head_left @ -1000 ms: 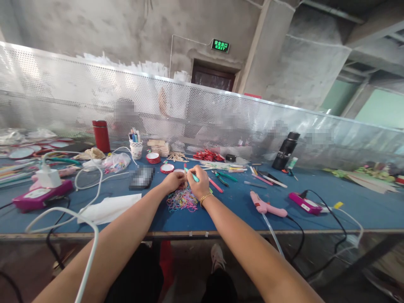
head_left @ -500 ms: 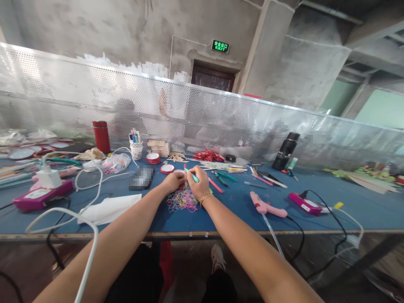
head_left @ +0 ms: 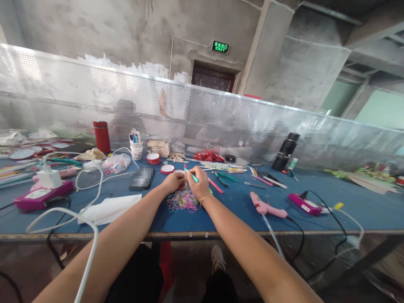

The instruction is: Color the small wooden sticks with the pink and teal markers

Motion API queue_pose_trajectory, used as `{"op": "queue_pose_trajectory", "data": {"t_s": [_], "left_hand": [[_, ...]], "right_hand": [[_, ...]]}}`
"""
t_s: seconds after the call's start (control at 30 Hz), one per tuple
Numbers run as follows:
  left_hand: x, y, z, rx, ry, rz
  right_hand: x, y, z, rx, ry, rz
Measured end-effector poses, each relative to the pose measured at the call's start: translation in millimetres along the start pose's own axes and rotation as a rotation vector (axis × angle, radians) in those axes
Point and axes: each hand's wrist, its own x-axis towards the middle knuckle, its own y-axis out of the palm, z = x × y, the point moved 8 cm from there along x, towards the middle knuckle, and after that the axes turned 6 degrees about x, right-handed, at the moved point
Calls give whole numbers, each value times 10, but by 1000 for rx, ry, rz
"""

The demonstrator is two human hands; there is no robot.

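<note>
Both hands (head_left: 186,182) unmoved over tangled, thin, colourful rubber bands (head_left: 182,200).

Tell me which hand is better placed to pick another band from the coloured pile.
Left, probably. The left hand rests at the far edge of the rubber band pile with only small things pinched in its fingers. The right hand is as close but already grips a teal stick.

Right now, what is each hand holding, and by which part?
The right hand pinches a teal stick near its lower end. What the left hand holds cannot be told.
</note>
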Motion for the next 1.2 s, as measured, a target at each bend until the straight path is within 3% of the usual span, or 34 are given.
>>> {"op": "queue_pose_trajectory", "data": {"t_s": [1.2], "left_hand": [[-33,18,-31,16,2,39]], "right_hand": [[-10,24,-56,-1,23,30]]}}
